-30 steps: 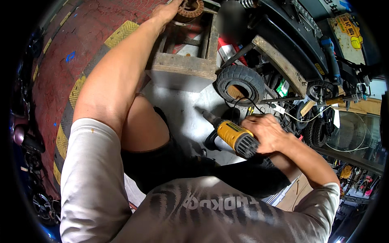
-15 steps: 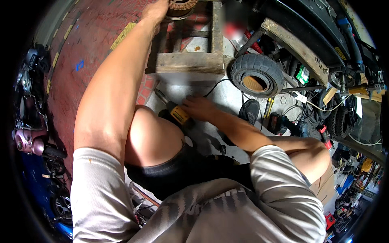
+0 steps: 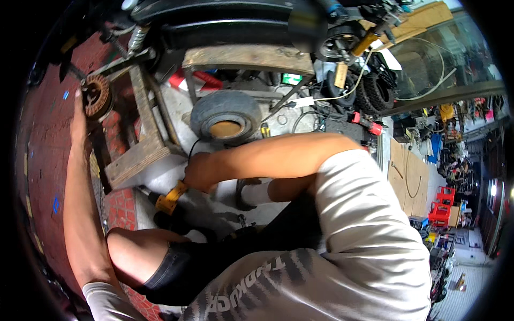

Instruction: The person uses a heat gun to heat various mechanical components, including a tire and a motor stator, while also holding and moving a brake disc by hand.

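Observation:
My left hand (image 3: 79,125) is at the outer edge of a round motor part (image 3: 99,96) with a copper-coloured ring of windings, its fingers along the rim. That part sits at the far end of a worn wooden frame (image 3: 142,155), tilted in the view. My right hand (image 3: 199,172) is curled low in front of the frame, beside the rear of a yellow-and-black power tool (image 3: 171,197) that points left. A thin black cord (image 3: 194,147) runs up from near the right fingers. What those fingers hold, if anything, is hidden.
A fat black tyre (image 3: 226,115) lies beyond my right forearm, below a low wooden-topped bench (image 3: 249,59). A white power strip (image 3: 304,101) and more tyres (image 3: 375,93) clutter the right. A red-and-black tool (image 3: 367,123) lies nearby. Red paving (image 3: 45,155) extends on the left.
My view has swung to the right, so the frame and motor part appear farther left and turned. My left hand stays at the motor part; my right hand stays beside the power tool.

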`<state>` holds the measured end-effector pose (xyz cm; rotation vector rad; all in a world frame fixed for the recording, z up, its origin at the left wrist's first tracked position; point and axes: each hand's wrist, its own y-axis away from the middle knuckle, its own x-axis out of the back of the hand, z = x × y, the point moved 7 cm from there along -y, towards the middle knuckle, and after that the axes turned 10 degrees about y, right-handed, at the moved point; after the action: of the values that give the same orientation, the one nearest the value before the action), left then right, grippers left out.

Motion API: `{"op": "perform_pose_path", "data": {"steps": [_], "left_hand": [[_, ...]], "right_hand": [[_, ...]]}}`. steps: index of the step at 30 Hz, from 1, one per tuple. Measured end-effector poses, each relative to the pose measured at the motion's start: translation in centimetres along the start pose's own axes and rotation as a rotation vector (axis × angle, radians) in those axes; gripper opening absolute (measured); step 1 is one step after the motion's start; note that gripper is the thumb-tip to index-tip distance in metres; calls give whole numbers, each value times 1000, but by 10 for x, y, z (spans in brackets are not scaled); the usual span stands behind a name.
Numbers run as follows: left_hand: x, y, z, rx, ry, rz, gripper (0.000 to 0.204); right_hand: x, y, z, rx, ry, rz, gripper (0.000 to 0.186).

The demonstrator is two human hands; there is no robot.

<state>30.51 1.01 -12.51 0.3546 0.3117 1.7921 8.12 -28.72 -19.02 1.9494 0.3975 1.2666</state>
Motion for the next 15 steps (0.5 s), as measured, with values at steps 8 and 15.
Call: {"op": "perform_pose_path", "data": {"steps": [8,15], "left_hand": [[0,-5,-3,-85,19,97,114],[13,-9,-2,-22,-38,187,106]], "right_hand": [[-20,279,108,-331,-573,398,38],[-341,400,315,-1397,-797,297,33]]}}
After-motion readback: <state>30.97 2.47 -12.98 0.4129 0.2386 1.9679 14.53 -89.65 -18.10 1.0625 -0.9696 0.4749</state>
